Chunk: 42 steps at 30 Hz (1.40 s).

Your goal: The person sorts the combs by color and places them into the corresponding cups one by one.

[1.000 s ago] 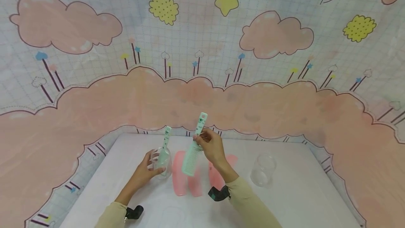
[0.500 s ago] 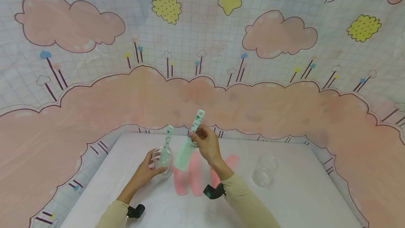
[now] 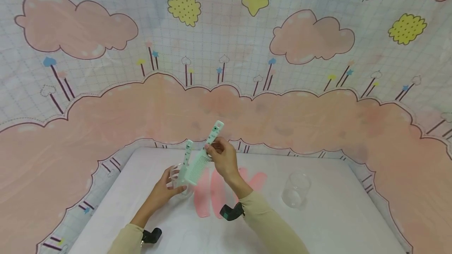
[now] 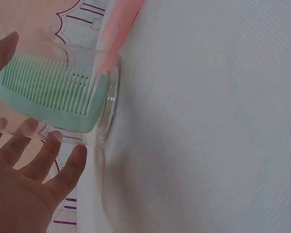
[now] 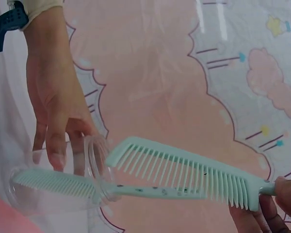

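Observation:
My left hand (image 3: 162, 191) holds a clear jar (image 4: 114, 92) low over or on the white table, thumb on one side and fingers on the other. Inside that jar stands a mint-green comb (image 4: 48, 109), teeth end down, its patterned handle (image 3: 188, 152) sticking out of the mouth. My right hand (image 3: 226, 160) pinches a second mint-green comb (image 5: 184, 167) by the handle. This comb slants, with its toothed end near the jar's rim (image 5: 94, 165); whether they touch I cannot tell.
Several flat pink pieces (image 3: 202, 201) lie on the white table (image 3: 339, 214) between the forearms; their teeth, if any, cannot be seen. Another clear jar (image 3: 296, 191) stands to the right. Behind the table hangs a patterned cloth (image 3: 282, 117).
My right hand has moved left with its comb, which tilts more and comes up to the jar's mouth. The left hand, jar and first comb stay almost in place.

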{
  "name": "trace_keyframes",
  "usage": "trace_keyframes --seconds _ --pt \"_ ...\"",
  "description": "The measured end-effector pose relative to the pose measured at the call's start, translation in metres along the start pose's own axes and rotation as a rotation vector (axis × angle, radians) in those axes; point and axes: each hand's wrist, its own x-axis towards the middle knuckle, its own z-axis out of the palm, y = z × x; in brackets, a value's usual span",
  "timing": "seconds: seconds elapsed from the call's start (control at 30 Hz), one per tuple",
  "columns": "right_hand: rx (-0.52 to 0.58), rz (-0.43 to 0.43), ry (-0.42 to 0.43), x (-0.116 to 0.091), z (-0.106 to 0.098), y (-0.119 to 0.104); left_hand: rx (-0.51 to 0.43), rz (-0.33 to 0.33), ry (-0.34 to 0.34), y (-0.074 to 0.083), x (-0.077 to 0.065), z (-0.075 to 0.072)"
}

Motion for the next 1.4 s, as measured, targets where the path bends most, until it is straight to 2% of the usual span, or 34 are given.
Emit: trace_keyframes --seconds 0.2,0.33,0.57,0.73,1.2,1.4 --pt "0.019 0.006 0.024 0.013 0.012 0.022 0.012 -0.004 -0.001 0.0 0.0 0.0" --pt "0.035 -0.029 0.063 0.019 0.02 0.038 0.007 -0.008 0.001 0.0 -0.001 -0.001" --pt "0.035 -0.101 0.121 0.023 0.031 0.047 0.005 0.012 0.011 0.001 -0.002 -0.001" --pt "-0.005 -0.116 0.165 0.028 0.038 0.054 0.006 0.025 0.011 0.003 -0.003 -0.001" --pt "-0.109 -0.124 0.153 0.024 0.058 0.066 0.0 -0.044 -0.002 0.002 -0.004 -0.001" --pt "-0.168 -0.126 0.163 0.022 0.066 0.067 -0.004 -0.044 -0.006 0.002 -0.004 -0.002"
